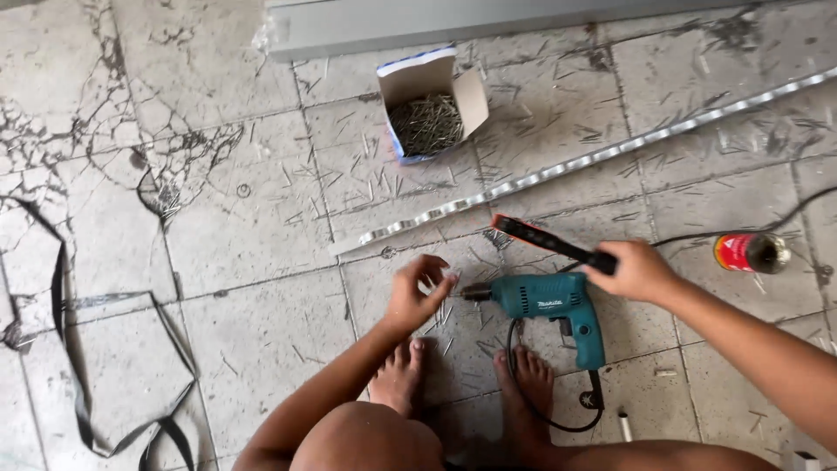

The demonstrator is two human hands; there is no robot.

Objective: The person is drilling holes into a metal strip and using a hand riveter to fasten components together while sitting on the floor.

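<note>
While the right hand (639, 270) grips a black bar (554, 243), the left hand's (417, 292) fingers (438, 290) pinch a nail beside the drill (549, 305), so loading the chuck seems underway.

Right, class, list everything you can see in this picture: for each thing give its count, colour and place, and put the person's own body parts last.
Electric drill: one, teal, lying on the floor between the hands.
Black bar: one, black with an orange edge, held in the right hand.
Cardboard box: one, open, full of small dark nails, top centre.
Loose nails: many, scattered over the tiles.
Metal strip: one, silver, running diagonally to the upper right.
Can: one, red, on its side, far right.
Strap: one, black, looped at the left.
Tiled floor: cracked, pale.
Left hand: one, fingers pinched at something too small to identify.
Right hand: one, gripping the bar.
Feet: two, bare, bottom centre.
</note>
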